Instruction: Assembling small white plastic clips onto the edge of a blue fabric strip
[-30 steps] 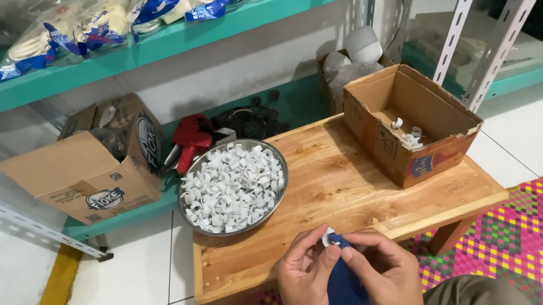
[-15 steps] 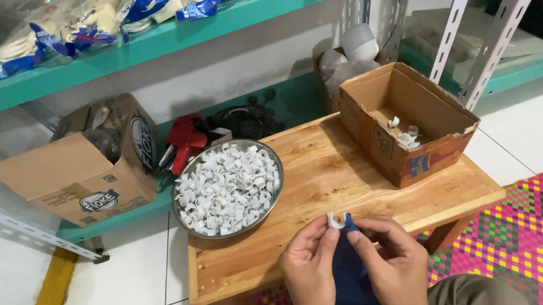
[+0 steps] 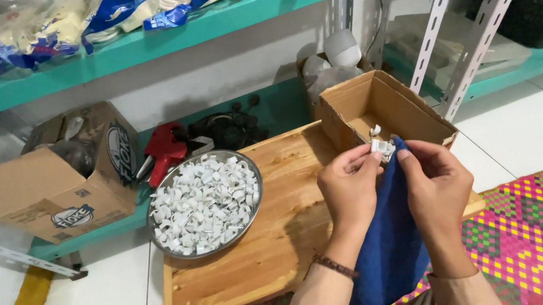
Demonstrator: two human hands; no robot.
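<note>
Both of my hands are raised over a low wooden table [image 3: 273, 238]. My left hand [image 3: 349, 188] and my right hand [image 3: 435, 180] pinch a small white plastic clip [image 3: 382, 148] between their fingertips, just in front of an open cardboard box [image 3: 380, 112]. A dark blue cloth [image 3: 389, 240] hangs down from my right hand between my wrists. A round metal bowl [image 3: 205, 203] full of several white plastic clips sits on the table's left side, apart from my hands.
A larger cardboard box [image 3: 54, 173] and a red tool [image 3: 164, 149] rest on the low teal shelf behind the table. Bagged goods lie on the upper teal shelf [image 3: 141, 39]. A colourful woven mat [image 3: 531, 227] covers the floor at right; white tiles elsewhere.
My hands have lifted with the clip and cloth, moving up and to the right toward the open cardboard box. The view has closed in on the table.
</note>
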